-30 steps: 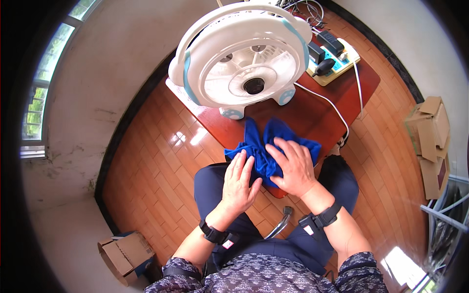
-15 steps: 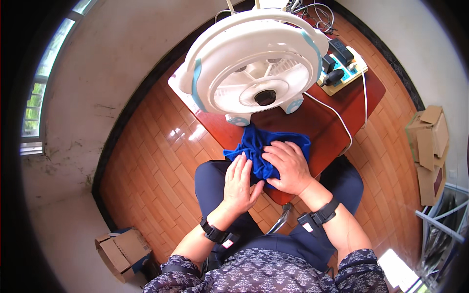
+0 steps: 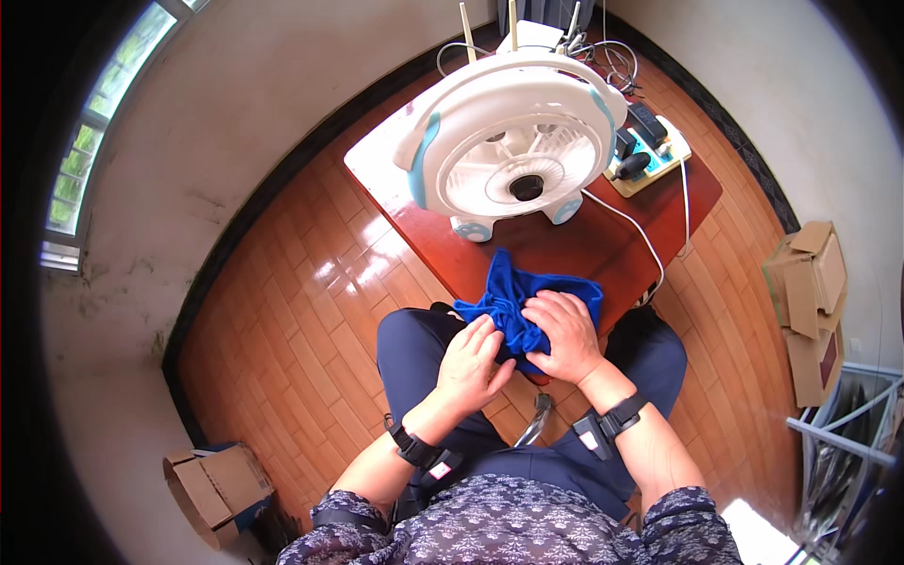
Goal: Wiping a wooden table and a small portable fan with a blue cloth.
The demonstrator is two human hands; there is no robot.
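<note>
A crumpled blue cloth (image 3: 513,294) lies bunched at the near corner of the red-brown table (image 3: 612,259), with a peak sticking up on its far side. My right hand (image 3: 567,337) is closed over the cloth's right part, fingers curled into the folds. At the cloth's left near edge rests my left hand (image 3: 471,365), its fingers stretched out and its thumb apart. The fingertips of that hand touch the folds. Just beyond the cloth, a white fan (image 3: 513,141) with light blue trim stands on the table. What lies under the cloth is hidden.
A power strip (image 3: 664,155) with black plugs sits right of the fan, its white cable (image 3: 640,231) hanging over the table edge. Behind the fan is a white device with antennas (image 3: 532,36). Cardboard boxes stand at the right (image 3: 815,282) and lower left (image 3: 221,485).
The view has shifted, so the fan and table appear farther off. Both hands stay at the cloth, and its bunched folds have changed shape slightly. My right fingers are more curled.
</note>
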